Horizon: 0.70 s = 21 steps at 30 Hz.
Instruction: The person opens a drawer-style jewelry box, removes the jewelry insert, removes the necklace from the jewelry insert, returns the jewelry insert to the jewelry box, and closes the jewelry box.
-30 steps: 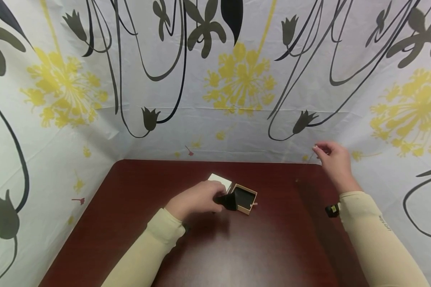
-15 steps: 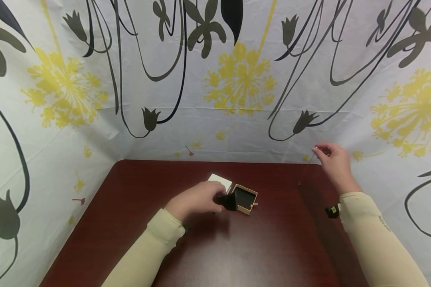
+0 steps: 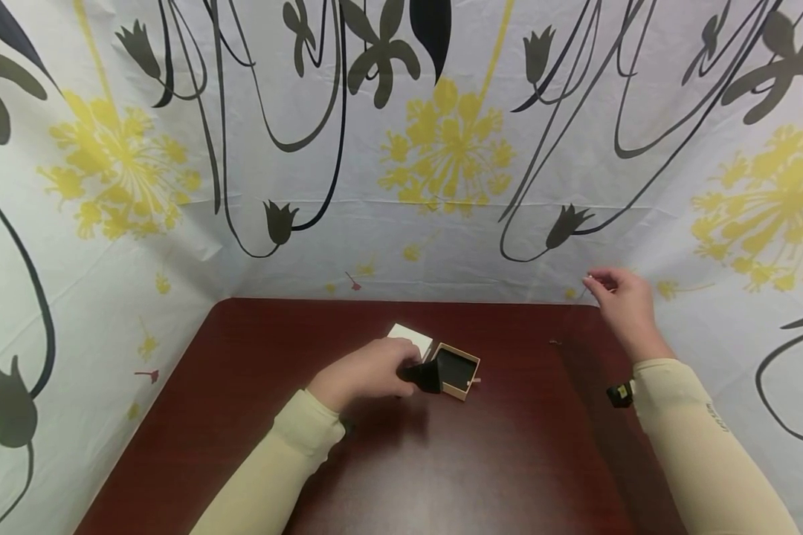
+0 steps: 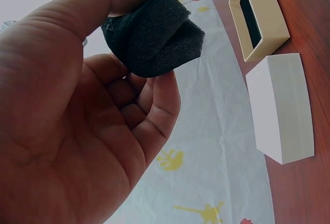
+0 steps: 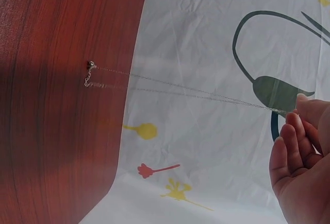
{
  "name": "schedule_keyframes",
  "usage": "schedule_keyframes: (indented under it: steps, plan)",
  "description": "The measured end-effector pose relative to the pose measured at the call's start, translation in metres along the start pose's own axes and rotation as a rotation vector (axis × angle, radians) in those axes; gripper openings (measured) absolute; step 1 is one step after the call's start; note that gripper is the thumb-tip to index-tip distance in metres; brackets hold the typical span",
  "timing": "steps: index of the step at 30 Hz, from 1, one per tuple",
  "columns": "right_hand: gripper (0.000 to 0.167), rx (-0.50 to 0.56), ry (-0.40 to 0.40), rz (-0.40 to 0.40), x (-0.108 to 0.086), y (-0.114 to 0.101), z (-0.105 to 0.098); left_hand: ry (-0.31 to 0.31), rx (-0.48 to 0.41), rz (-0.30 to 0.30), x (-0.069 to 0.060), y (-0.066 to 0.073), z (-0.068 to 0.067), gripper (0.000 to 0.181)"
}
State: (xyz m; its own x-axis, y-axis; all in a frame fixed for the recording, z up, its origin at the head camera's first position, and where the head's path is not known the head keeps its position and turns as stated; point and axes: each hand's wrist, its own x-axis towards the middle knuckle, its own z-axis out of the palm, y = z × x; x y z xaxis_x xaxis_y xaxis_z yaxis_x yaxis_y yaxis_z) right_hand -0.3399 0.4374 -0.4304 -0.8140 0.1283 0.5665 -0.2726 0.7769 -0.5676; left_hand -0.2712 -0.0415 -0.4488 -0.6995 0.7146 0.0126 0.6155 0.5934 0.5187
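My left hand pinches a bent piece of black foam between thumb and fingers, above the table. Just right of it lies a small tan box tray with a dark inside and a short ribbon tab. The white box cover is partly hidden behind the left hand. At the right, my right hand pinches a thin silver chain necklace by one end. The chain hangs down in two strands, and its small pendant and clasp end is low, over the table near its far right edge.
The dark red wooden table spreads below both hands. A patterned white cloth with yellow and grey flowers hangs behind and at both sides of the table.
The lower end of the hanging necklace swings slightly from side to side. The right hand has sunk very slightly. My left hand, the foam and the box parts stay in place.
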Motion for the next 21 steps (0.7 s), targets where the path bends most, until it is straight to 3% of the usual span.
schedule_keyframes:
  steps: [21]
  plan:
    - [0.023, -0.018, -0.030, 0.008, -0.0035, 0.0021, 0.0037, -0.003, -0.022, -0.027, -0.0026, -0.0002, -0.0001, 0.019]
